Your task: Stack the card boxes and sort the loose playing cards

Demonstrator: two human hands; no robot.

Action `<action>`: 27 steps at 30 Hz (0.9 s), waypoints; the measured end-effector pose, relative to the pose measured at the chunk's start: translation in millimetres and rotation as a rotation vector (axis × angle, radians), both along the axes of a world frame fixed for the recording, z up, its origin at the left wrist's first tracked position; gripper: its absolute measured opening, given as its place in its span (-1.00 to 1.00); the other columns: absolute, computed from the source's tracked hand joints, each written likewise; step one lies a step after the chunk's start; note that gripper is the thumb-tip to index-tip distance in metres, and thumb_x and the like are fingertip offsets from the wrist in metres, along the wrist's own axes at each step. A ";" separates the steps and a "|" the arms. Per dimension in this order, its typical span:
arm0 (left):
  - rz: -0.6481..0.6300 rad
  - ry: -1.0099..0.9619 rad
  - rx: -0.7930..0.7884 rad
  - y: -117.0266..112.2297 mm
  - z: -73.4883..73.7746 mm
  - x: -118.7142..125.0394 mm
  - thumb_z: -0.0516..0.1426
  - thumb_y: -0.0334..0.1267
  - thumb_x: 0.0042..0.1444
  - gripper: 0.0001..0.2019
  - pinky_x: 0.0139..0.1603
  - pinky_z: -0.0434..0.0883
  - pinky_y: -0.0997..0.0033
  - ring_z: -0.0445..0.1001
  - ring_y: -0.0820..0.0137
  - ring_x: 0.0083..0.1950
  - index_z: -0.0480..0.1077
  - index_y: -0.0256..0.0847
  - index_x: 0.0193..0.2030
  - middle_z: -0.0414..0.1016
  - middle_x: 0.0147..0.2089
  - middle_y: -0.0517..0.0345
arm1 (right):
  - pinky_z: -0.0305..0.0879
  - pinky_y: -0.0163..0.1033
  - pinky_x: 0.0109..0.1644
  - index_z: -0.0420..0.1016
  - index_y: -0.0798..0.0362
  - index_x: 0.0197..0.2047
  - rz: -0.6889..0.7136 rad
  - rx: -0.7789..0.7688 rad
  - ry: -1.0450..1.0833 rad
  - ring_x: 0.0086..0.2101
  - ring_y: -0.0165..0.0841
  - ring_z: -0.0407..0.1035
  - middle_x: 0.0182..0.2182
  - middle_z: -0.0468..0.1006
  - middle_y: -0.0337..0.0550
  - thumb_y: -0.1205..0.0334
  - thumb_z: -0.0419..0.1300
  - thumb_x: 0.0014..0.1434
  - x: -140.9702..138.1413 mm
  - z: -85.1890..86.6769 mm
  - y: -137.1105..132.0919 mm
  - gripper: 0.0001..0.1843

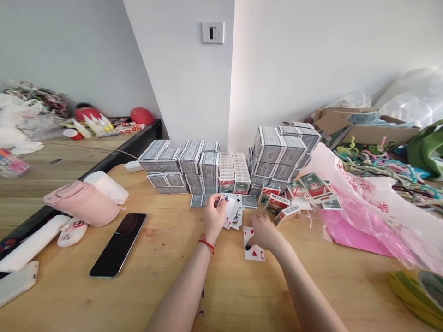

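Observation:
My left hand (215, 216) pinches a playing card (229, 211) with hearts on it. A fan of face-up cards (237, 218) lies just behind and beside it, a black spade card among them. Whether all of these are in the hand I cannot tell. My right hand (265, 233) is spread low over the table, its thumb lying over a face-up hearts card (254, 254). Its fingertips reach near the red and green card boxes (277, 203). Behind my hands, grey-backed cards (249, 201) lie in front of stacked decks (200, 161).
Taller deck stacks (280, 152) and a block of card boxes (234, 173) stand against the wall. To the left are a black phone (119, 244) and a pink cup (85, 203). Pink plastic wrapping (353, 230) and yellow tape (411, 295) lie on the right.

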State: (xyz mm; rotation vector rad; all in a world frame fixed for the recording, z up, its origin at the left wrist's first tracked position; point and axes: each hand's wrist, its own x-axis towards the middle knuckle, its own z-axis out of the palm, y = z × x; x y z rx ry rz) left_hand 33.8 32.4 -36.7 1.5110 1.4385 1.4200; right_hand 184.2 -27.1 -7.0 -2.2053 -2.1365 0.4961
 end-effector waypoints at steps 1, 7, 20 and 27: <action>0.003 -0.012 0.006 -0.1 0.6 0.0 0.05 -0.21 0.07 -0.84 -0.25 0.32 0.46 0.38 0.43 -0.24 0.31 -0.20 -0.22 0.41 -0.26 0.10 | 0.19 -0.14 -0.26 0.36 0.15 -0.31 0.012 0.005 0.006 -0.11 0.04 0.23 -0.19 0.39 0.16 0.22 0.44 -0.55 1.9 0.9 0.5 -0.37; 0.021 -0.132 0.066 0.4 0.1 -0.4 0.00 -0.16 0.13 -0.80 -0.22 0.31 0.43 0.36 0.42 -0.25 0.26 -0.22 -0.18 0.37 -0.26 0.07 | 0.22 -0.28 -0.43 0.37 0.07 -0.45 0.089 -0.214 0.460 -0.42 -0.27 0.38 -0.45 0.48 -0.15 0.22 0.27 -0.18 11.4 10.1 3.6 -0.81; -0.101 -0.643 -0.054 -0.2 -2.8 11.0 0.07 -0.09 0.04 -0.73 -0.25 0.33 0.45 0.40 0.45 -0.29 0.22 -0.20 -0.18 0.39 -0.27 0.13 | 0.33 -0.25 -0.54 0.36 0.05 -0.36 -0.328 0.341 1.236 -0.52 -0.29 0.37 -0.52 0.49 -0.16 -0.12 0.17 -0.07 -6.0 -21.5 22.9 -0.61; -0.406 -0.537 -0.117 -18.5 12.0 22.1 0.11 -0.16 0.01 -0.75 -0.17 0.36 0.39 0.42 0.39 -0.19 0.24 -0.20 -0.19 0.42 -0.21 0.10 | 0.23 -0.34 -0.59 0.33 0.07 -0.60 -0.312 0.419 1.065 -0.61 -0.40 0.27 -0.69 0.36 -0.26 -0.10 0.17 -0.06 -10.9 -27.0 20.7 -0.61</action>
